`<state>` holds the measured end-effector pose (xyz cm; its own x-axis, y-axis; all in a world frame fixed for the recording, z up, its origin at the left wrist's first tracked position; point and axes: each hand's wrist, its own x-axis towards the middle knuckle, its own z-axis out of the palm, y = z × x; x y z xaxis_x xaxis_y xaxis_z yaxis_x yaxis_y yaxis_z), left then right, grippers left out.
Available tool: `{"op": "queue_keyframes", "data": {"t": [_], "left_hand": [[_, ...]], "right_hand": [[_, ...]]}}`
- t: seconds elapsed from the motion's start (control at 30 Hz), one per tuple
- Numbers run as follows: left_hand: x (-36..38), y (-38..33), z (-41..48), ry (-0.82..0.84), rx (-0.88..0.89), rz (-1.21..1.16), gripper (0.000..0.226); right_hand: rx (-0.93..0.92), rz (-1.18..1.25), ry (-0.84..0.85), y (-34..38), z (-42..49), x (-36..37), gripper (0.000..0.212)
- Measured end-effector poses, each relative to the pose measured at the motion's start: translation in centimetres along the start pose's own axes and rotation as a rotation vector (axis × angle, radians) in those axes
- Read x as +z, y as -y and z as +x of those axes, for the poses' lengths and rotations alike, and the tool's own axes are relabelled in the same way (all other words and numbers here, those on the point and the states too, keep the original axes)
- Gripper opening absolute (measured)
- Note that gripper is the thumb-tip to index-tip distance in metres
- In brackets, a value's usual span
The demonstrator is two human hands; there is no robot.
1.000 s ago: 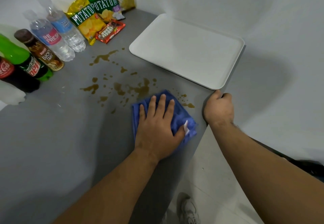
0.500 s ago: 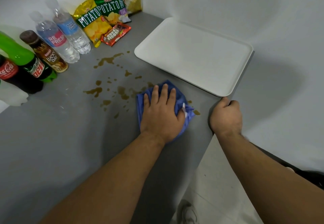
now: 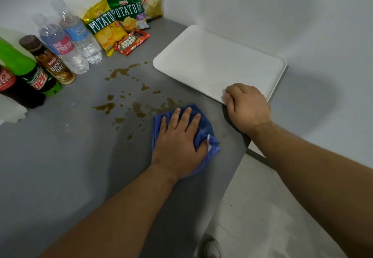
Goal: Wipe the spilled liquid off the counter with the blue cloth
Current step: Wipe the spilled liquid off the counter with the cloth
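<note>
The blue cloth (image 3: 204,123) lies bunched on the grey counter (image 3: 60,156), near its right edge. My left hand (image 3: 179,142) presses down on the cloth, fingers spread over it and thumb tucked into its folds. Brown spilled liquid (image 3: 139,109) spreads in puddles and drops just left of and beyond the cloth, reaching toward the bottles. The cloth's far edge touches the nearest puddle. My right hand (image 3: 248,108) sits with curled fingers on the near corner of the white tray (image 3: 212,62).
Drink bottles (image 3: 62,45) stand along the back left wall. Snack bags (image 3: 113,25) and a chocolate bar (image 3: 131,42) lean in the far corner. The counter's edge (image 3: 243,152) drops to the floor at the right, where a shoe (image 3: 212,247) shows.
My left hand slid the cloth away from me into the spill, and the drops near the counter edge are gone. My right hand moved from the counter edge onto the tray's near corner.
</note>
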<state>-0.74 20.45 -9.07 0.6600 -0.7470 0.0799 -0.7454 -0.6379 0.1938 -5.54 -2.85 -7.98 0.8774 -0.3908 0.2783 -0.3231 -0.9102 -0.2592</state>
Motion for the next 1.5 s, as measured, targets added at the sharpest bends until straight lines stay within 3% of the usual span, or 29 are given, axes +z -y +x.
{"op": "queue_keyframes", "data": {"t": [0.23,0.47,0.73,0.87,1.03,1.17,1.33,1.5], "left_hand": [[0.7,-2.0,3.6,0.039,0.028,0.062,0.079],[0.6,-1.4,0.0,0.033,0.142,0.000,0.069],[0.4,-2.6,3.9,0.040,-0.023,0.039,0.077],[1.3,-4.3,3.5,0.028,0.071,0.049,0.070],[1.2,-3.7,-0.1,0.011,0.218,-0.049,0.060],[0.9,-1.5,-1.3,-0.032,0.157,-0.057,0.060],[0.7,-3.5,2.3,0.070,-0.030,0.000,0.083],[1.5,-6.9,2.2,0.075,0.043,0.023,0.073]], "right_hand": [[0.035,0.010,-0.092,0.0,-0.4,0.8,0.024],[0.033,0.023,-0.107,0.0,-0.5,0.4,0.023],[0.084,-0.044,-0.138,-0.3,-0.5,0.7,0.024],[0.116,0.005,-0.146,-0.4,-0.6,0.8,0.024],[0.195,0.252,-0.205,-0.7,-0.8,0.1,0.024],[0.121,0.141,-0.113,-3.0,-0.3,-0.8,0.034],[0.168,0.057,-0.019,-3.8,0.0,-0.1,0.037],[0.154,0.069,-0.053,-3.5,0.0,-0.2,0.040]]}}
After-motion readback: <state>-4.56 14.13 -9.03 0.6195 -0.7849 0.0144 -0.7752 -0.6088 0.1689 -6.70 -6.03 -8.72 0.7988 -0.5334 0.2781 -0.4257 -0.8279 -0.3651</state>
